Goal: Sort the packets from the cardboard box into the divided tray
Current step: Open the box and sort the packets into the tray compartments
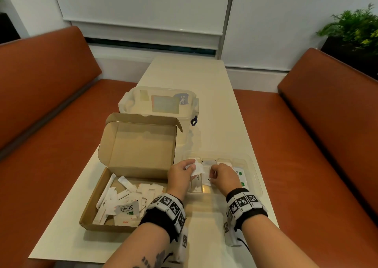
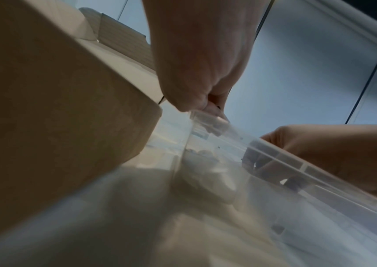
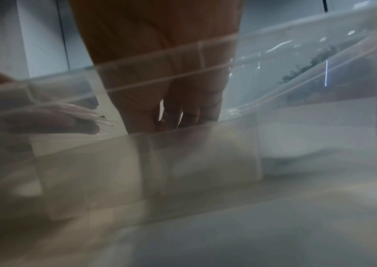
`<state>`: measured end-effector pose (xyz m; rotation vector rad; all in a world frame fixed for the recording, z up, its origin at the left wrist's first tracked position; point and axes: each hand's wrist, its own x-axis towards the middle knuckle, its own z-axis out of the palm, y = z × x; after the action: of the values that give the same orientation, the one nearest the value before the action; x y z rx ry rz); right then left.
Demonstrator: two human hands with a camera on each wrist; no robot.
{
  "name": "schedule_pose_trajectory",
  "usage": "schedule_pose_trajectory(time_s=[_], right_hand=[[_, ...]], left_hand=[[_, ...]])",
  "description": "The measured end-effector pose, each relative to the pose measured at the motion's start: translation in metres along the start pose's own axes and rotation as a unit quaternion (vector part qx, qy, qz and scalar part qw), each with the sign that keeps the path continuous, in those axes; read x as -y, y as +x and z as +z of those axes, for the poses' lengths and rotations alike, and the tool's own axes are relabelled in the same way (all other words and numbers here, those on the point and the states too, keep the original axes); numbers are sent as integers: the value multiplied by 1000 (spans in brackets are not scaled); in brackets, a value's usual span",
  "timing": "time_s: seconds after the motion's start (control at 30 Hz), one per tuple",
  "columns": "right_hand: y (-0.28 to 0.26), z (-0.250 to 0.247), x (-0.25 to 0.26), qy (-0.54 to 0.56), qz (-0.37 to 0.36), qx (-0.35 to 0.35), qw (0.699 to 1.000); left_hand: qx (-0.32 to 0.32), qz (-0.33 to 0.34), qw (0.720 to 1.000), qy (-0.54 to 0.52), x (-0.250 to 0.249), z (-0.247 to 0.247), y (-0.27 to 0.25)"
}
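Note:
An open cardboard box (image 1: 92,212) on the left holds several white packets (image 1: 126,198), one marked Stevia (image 1: 126,209). To its right sits the clear divided tray (image 1: 255,177). My left hand (image 1: 189,171) hovers over the tray's left end and pinches a small bunch of white packets (image 1: 196,167), seen as thin edges (image 3: 80,112) in the right wrist view. My right hand (image 1: 212,175) reaches into the middle compartment, fingers curled down on a white packet (image 1: 206,181). Its fingertips (image 3: 176,115) are partly hidden behind the tray wall (image 3: 205,153). Green-marked packets (image 1: 242,175) lie in the right compartment.
A clear lidded plastic container (image 1: 161,102) stands behind the box, whose raised lid (image 1: 141,145) leans toward it. The white table (image 1: 184,73) is narrow, with orange benches on the left (image 1: 51,145) and right (image 1: 317,145). A plant (image 1: 353,28) stands far right.

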<state>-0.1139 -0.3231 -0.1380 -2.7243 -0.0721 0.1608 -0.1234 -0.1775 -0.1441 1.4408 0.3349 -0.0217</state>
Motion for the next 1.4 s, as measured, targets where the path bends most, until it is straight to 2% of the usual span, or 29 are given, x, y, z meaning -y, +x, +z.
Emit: schedule_pose_trajectory(time_s=[0.23, 0.33, 0.4, 0.5, 0.63, 0.8, 0.87, 1.0, 1.23, 1.4], right_hand=[[1, 2, 2, -2, 9, -7, 1000], [-2, -1, 4, 70, 15, -55, 996], [-4, -4, 8, 176, 24, -81, 981], [-6, -8, 18, 301, 34, -56, 951], [-7, -8, 21, 368, 53, -17, 928], [-11, -10, 18, 495, 104, 25, 862], [-12, -12, 17, 518, 109, 28, 848], [-13, -15, 14, 528, 95, 20, 844], [-12, -22, 9, 535, 93, 7, 840], [-12, -29, 3, 507, 82, -38, 857]], left_hand=[[10, 0, 1000, 0, -2, 1, -2], [10, 3, 1000, 4, -3, 1, -3], [13, 4, 1000, 2, -4, 1, -2], [23, 2, 1000, -12, -4, 1, -2], [34, -11, 997, -74, -7, 0, -4], [51, -61, 991, -106, -13, 2, -8], [60, -70, 989, -113, -14, 3, -9], [50, -66, 991, -108, -16, 4, -8], [56, 8, 997, -50, -8, 2, -7], [43, 17, 997, -59, -6, 4, -5]])
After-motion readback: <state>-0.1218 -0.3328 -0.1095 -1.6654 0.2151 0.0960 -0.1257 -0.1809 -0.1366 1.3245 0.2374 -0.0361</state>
